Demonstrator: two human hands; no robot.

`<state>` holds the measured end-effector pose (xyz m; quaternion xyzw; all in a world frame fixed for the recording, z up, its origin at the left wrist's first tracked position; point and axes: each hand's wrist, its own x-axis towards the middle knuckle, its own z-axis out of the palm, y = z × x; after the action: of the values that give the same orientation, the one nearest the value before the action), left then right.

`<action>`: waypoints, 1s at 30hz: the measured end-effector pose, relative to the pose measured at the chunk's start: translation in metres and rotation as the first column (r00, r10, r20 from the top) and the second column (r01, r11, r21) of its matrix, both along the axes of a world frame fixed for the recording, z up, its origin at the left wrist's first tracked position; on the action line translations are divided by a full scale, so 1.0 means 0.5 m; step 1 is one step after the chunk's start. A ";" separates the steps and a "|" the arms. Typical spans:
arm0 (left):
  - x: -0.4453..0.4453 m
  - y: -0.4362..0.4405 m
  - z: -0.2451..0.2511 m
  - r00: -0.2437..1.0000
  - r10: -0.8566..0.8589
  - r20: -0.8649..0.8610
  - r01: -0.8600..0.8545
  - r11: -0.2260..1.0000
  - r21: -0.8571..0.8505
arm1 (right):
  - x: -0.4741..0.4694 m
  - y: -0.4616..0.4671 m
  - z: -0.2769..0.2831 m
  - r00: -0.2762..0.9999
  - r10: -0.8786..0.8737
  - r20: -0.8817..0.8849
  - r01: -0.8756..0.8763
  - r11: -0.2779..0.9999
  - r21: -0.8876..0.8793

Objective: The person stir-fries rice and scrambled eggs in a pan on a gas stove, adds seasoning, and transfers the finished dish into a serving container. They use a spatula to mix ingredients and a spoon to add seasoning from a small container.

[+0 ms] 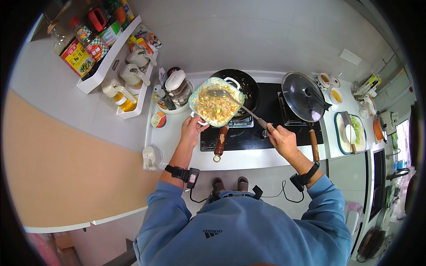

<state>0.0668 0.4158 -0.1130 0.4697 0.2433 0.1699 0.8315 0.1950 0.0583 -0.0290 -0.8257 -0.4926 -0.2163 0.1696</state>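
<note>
My left hand [193,128] grips the near white handle of a square baking dish [217,123], held up over the left edge of a black wok [253,93]. Fried rice [213,106] with yellow bits fills the dish. In my right hand [282,139] is the brown handle of a metal spatula [246,109], whose blade rests on the rice. Some rice grains cling to the wok's inside. The wok's worn wooden handle [221,141] points toward me.
A second pan under a glass lid [301,96] stands on the right of the black cooktop [266,89]. Right of it, a cutting board [338,133] bears a knife, a white bowl and chopped greens. Seasoning jars stand left of the wok, below a wall rack [113,46] of bottles.
</note>
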 end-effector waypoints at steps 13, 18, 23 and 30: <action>-0.005 0.002 -0.013 0.999 0.033 0.005 -0.033 0.999 -0.033 | -0.001 0.002 0.045 0.318 0.155 -0.935 0.409 0.868 0.283; -0.013 -0.009 -0.012 0.997 0.073 0.011 -0.072 0.996 -0.045 | 0.016 -0.023 0.049 -0.274 0.461 -0.844 0.551 0.795 0.254; -0.053 -0.015 -0.003 0.987 0.159 0.032 -0.157 0.986 -0.053 | 0.030 -0.037 0.047 -0.285 0.548 -0.786 0.588 0.748 0.308; -0.248 -0.035 -0.002 0.924 0.378 0.055 -0.375 0.925 -0.061 | 0.069 -0.035 0.039 -0.223 0.526 -0.821 0.572 0.752 0.327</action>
<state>-0.0575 0.3984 -0.1139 0.3879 0.3054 0.3360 0.8021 0.2295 0.0409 -0.0095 -0.5456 -0.0269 0.3573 0.7576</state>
